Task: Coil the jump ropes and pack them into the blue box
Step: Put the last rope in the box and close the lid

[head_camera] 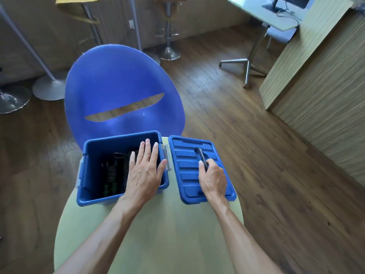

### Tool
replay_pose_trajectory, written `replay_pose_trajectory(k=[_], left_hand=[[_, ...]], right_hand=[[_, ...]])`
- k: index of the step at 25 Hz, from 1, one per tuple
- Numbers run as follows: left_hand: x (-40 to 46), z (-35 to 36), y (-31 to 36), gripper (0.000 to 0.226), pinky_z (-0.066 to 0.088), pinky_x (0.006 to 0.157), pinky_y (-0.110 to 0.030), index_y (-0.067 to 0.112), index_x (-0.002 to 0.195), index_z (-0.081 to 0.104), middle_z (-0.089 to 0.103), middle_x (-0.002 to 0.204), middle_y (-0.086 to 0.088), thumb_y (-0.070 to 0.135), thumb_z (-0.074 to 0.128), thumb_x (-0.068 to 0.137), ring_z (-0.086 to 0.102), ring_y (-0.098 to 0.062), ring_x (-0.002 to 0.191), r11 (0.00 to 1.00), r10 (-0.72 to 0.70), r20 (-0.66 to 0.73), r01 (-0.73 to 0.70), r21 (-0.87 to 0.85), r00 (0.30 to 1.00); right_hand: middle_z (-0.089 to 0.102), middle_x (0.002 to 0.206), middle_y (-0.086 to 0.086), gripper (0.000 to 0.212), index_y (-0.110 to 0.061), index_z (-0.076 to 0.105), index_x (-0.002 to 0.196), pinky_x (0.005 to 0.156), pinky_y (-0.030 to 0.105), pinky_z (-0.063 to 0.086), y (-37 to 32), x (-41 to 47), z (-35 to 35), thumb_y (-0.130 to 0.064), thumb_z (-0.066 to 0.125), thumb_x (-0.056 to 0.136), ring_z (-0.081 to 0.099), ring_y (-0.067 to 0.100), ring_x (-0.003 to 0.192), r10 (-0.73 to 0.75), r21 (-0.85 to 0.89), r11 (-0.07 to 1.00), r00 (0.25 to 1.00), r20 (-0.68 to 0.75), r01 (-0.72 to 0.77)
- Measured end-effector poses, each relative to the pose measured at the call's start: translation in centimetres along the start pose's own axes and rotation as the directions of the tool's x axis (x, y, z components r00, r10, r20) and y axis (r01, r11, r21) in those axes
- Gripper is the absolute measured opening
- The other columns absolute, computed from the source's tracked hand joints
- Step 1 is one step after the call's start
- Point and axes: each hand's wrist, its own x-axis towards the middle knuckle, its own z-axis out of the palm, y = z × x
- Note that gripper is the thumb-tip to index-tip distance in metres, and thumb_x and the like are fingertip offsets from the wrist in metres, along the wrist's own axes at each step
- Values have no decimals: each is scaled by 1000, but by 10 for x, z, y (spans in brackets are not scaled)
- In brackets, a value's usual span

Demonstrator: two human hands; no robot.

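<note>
Wooden plank floor all round. Blue shell chair stands at the far side of a pale round table; slot cut through its back. Bar stools on chrome pedestals farther back; desk with a monitor at upper right, wood-panelled counter along the right edge.

On the table's far part: blue box, open, lid off. Inside it, coiled jump ropes, black cord wound tight, handles with green bands pointing toward the near wall. How many ropes, cannot tell.

Blue lid lies flat on the table just beside the box, to its right, ribbed top face up.

Left hand hangs over the right half of the open box, palm down, fingers straight and slightly spread, thumb at the right rim.

Right hand rests on the lid, fingers curled round the lid's dark carry handle, handle raised off the surface.
</note>
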Motion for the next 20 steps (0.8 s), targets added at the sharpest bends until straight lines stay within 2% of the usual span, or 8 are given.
replay_pose_trajectory(k=[2,6,9,12,14,16,18,20], left_hand=[[-1,-21,-13,71,10,119,-45,15,152,24,15,161,-10,54,9,94,7,-20,150,1000,-2,-24,3,26,1000],[-4,-64,-50,70,16,117,-46,15,149,32,21,159,-12,53,12,95,14,-22,149,999,-3,-80,7,41,997],[-11,-85,-80,66,23,116,-47,13,146,38,28,156,-13,51,19,95,22,-25,147,999,-21,-98,26,46,995],[-26,-95,-110,65,28,113,-46,10,142,45,35,153,-14,50,21,97,31,-27,143,998,-31,-74,34,52,997],[-37,-97,-127,70,35,110,-47,9,140,48,39,151,-15,52,11,99,36,-28,140,998,-28,-31,30,50,999],[-49,-94,-142,73,40,106,-47,8,139,49,41,149,-16,51,5,100,39,-29,139,999,-26,26,24,42,999],[-62,-83,-152,73,40,106,-45,8,139,49,42,148,-15,50,3,100,40,-27,138,999,-29,78,26,41,997],[-69,-71,-156,75,30,112,-41,9,145,40,38,152,-12,52,-1,99,34,-23,141,999,-39,82,36,34,996]], right_hand=[[54,68,1,31,-15,46,81,57,34,29,-14,-2,-22,-37,49,103,47,30,65,-21,-10,1000,998,-63,20],[51,62,-3,30,-14,48,82,54,34,28,-60,-13,-53,-35,51,103,46,29,61,-155,-15,988,978,-142,154],[66,75,3,25,-13,60,92,60,37,41,-105,-23,-43,-36,56,101,59,33,73,-347,4,937,936,-50,348],[67,94,6,19,-17,66,102,79,42,47,-143,-41,-3,-35,58,99,63,30,92,-523,8,849,839,150,528],[64,97,0,19,-24,67,107,86,43,45,-157,-49,25,-37,56,99,63,26,95,-565,-41,803,780,268,595],[63,100,-3,18,-26,68,110,89,44,46,-163,-53,48,-36,57,100,61,22,96,-599,-26,771,739,309,636],[63,103,-3,16,-25,68,111,90,43,48,-164,-55,62,-30,59,100,59,20,98,-616,45,767,717,325,639],[63,104,-2,16,-24,66,113,89,42,49,-166,-57,70,-30,59,100,59,20,99,-632,41,755,709,314,655]])
